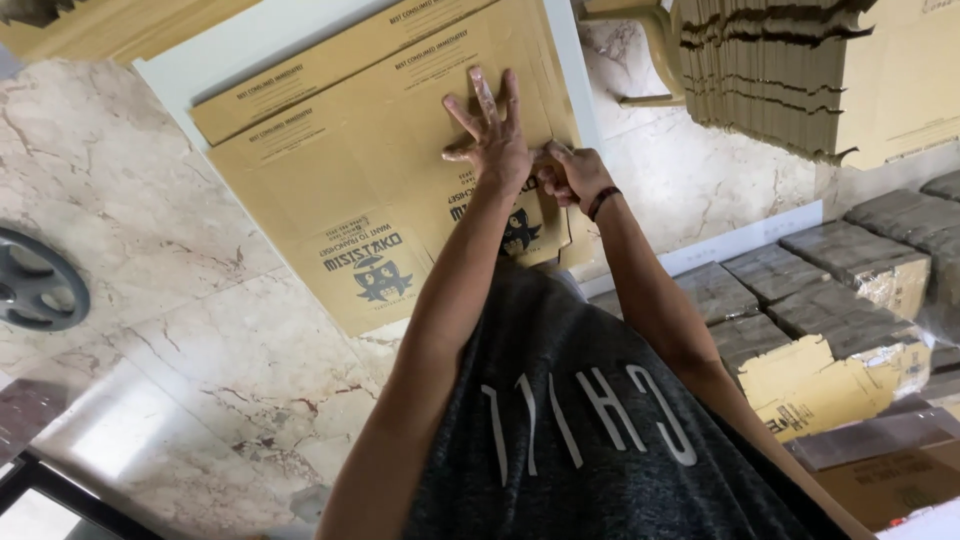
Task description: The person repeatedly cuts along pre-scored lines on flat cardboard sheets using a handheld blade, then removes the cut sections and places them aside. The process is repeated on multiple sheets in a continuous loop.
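Observation:
A flat brown cardboard box (370,190) with a printed owl picture lies on a white surface (200,60) in front of me. My left hand (490,135) presses flat on it with the fingers spread and holds nothing. Just to its right, my right hand (570,178), with a dark band on the wrist, pinches a small flap of the same box at its edge. My dark grey shirt fills the lower middle of the view.
A tall stack of flat cardboard sheets (780,70) stands at the upper right. Several wrapped grey-brown bundles (860,260) lie along the right. A dark round wheel-like object (35,280) sits at the left on the marble floor (200,360).

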